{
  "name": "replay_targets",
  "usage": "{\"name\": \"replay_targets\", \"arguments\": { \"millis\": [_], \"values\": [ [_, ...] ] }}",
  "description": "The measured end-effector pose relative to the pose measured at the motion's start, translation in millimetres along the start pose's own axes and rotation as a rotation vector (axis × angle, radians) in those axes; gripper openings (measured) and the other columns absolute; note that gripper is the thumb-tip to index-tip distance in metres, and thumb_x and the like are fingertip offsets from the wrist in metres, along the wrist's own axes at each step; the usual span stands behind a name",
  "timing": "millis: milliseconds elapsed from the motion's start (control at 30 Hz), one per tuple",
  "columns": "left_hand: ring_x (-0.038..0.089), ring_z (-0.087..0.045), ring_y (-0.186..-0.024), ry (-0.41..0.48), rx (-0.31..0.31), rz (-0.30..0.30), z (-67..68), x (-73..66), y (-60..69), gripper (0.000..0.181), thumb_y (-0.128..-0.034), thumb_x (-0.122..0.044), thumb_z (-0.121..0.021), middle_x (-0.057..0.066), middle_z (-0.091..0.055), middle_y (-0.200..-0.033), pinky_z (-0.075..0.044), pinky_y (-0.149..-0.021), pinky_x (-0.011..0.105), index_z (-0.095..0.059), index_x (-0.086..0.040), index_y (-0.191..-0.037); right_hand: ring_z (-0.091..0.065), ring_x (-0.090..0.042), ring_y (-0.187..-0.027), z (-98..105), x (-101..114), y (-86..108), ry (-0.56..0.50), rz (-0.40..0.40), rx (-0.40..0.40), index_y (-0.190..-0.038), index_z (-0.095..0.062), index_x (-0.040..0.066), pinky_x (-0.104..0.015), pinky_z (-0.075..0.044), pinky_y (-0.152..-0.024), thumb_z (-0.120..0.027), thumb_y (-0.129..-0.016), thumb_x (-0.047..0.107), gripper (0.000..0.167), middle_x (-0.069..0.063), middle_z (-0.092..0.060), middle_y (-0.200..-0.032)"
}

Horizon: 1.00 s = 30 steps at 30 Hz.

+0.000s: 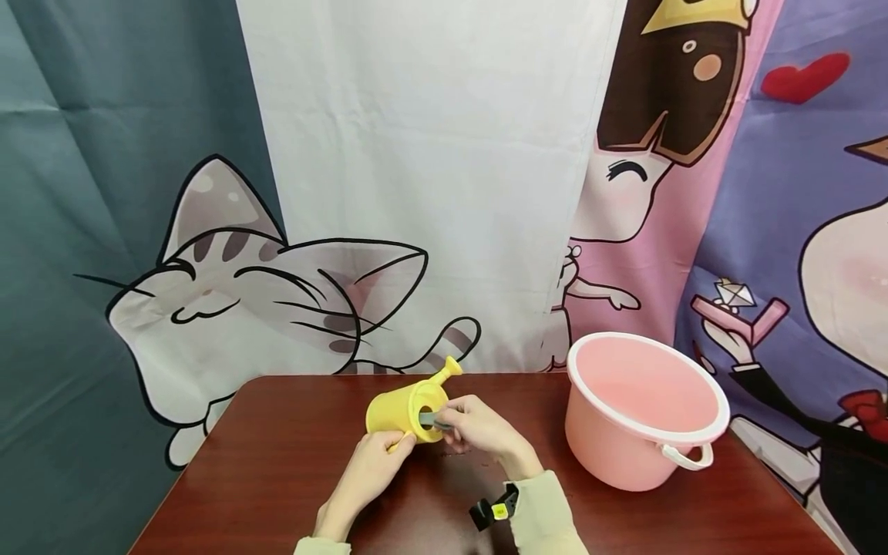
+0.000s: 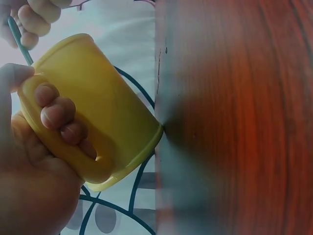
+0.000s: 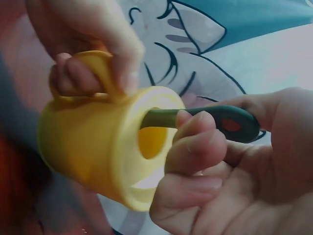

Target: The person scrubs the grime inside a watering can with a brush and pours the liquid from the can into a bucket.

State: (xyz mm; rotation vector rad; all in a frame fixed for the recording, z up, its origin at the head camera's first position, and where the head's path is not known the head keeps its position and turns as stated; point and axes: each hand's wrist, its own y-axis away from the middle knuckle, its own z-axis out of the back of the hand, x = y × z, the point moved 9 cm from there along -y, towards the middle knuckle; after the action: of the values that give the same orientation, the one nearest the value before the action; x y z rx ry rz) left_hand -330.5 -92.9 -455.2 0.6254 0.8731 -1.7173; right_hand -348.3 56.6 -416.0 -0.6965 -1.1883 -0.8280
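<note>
A yellow watering can (image 1: pixel 391 410) is tilted on its side over the table, its spout pointing up and away. My left hand (image 1: pixel 371 468) grips its handle, with fingers curled through the loop in the left wrist view (image 2: pixel 46 147). My right hand (image 1: pixel 482 428) pinches a dark green handled tool (image 3: pixel 237 123) between thumb and fingers. The tool's shaft goes into the can's round opening, and its far end is hidden inside. In the left wrist view, the can's bottom edge (image 2: pixel 159 134) meets or nearly meets the table.
A pink bucket (image 1: pixel 610 439) with a white rim and handle stands at the right of the reddish-brown table (image 1: pixel 270 462). Printed cloths (image 1: pixel 430 154) hang behind the table. A black device with a yellow mark (image 1: pixel 498 510) is at my right wrist.
</note>
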Motion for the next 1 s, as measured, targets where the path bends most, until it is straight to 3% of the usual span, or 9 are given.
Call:
{"name": "replay_targets", "arguments": {
  "millis": [200, 433, 700, 1000],
  "values": [
    [0.003, -0.026, -0.05, 0.01, -0.011, 0.001, 0.9, 0.6, -1.0, 0.048, -0.0967, -0.039, -0.059, -0.012, -0.03, -0.054, -0.024, -0.048, 0.021, -0.04, -0.019, -0.058, -0.046, -0.015, -0.05, 10, 6, 6.4, -0.008, 0.008, 0.027, -0.075, -0.058, -0.003, -0.026, -0.04, -0.049, -0.053, -0.096, 0.011, 0.025, -0.007, -0.05, -0.058],
    [0.003, -0.026, -0.05, 0.018, 0.0, 0.015, 1.6, 2.4, -0.6, 0.048, -0.0967, -0.04, -0.059, -0.012, -0.029, -0.054, -0.024, -0.049, 0.021, -0.041, -0.019, -0.057, -0.047, -0.013, -0.049, 15, 5, 7.9, -0.024, -0.016, 0.021, -0.076, -0.06, 0.0, -0.026, -0.039, -0.049, -0.052, -0.095, 0.01, 0.023, -0.006, -0.051, -0.058],
    [0.004, -0.027, -0.049, 0.026, 0.001, 0.019, 2.9, 2.2, -0.5, 0.048, -0.0967, -0.04, -0.059, -0.012, -0.029, -0.054, -0.024, -0.048, 0.021, -0.04, -0.019, -0.058, -0.046, -0.014, -0.048, 10, 1, 2.3, -0.026, -0.019, -0.01, -0.083, -0.056, -0.015, -0.026, -0.039, -0.049, -0.051, -0.095, 0.011, 0.03, -0.006, -0.051, -0.058],
    [0.003, -0.027, -0.049, 0.008, 0.014, 0.018, -0.5, 2.3, -0.4, 0.048, -0.0971, -0.041, -0.058, -0.012, -0.03, -0.053, -0.025, -0.048, 0.021, -0.041, -0.019, -0.058, -0.043, -0.013, -0.047, -1, -8, -3.2, -0.046, -0.045, -0.046, -0.085, -0.058, -0.014, -0.024, -0.033, -0.046, -0.054, -0.095, 0.01, 0.026, -0.005, -0.048, -0.058]
  ]
}}
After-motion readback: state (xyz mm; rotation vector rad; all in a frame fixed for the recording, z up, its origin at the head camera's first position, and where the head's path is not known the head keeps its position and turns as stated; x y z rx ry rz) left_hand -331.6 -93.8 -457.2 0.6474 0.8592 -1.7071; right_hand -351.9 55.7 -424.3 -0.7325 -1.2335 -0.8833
